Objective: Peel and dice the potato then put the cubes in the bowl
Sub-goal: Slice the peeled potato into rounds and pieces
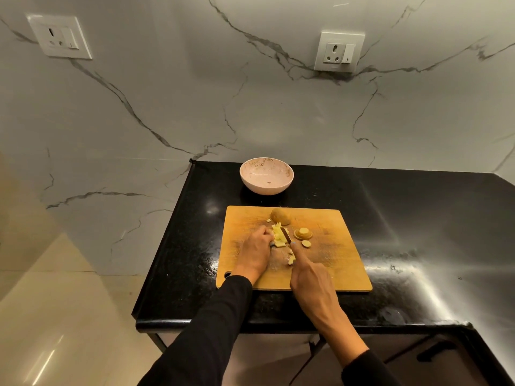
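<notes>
- On the black speckled bench, against a marble-veined wall, lies an orange-brown cutting board, its near edge close to the front lip of the bench.
- Behind the board, well apart from it, a pale pink bowl stands upright near the wall; nothing more than a small speck shows inside.
- Left hand, out of a black sleeve, rests on the board with its fingers curled onto the left side of a pile of cut potato strips, holding them in place.
- Right hand grips a knife; the forefinger lies straight along the back of the blade, the handle hidden in the palm, so I cannot tell its shape. The blade lies against the right side of the strips.
- An unpeeled potato piece sits at the far edge of the board, just beyond the strips.
- Right of the blade lie round potato slices, apparently stacked, with a smaller slice just near them.
- A few loose cut bits lie beside the right forefinger.
</notes>
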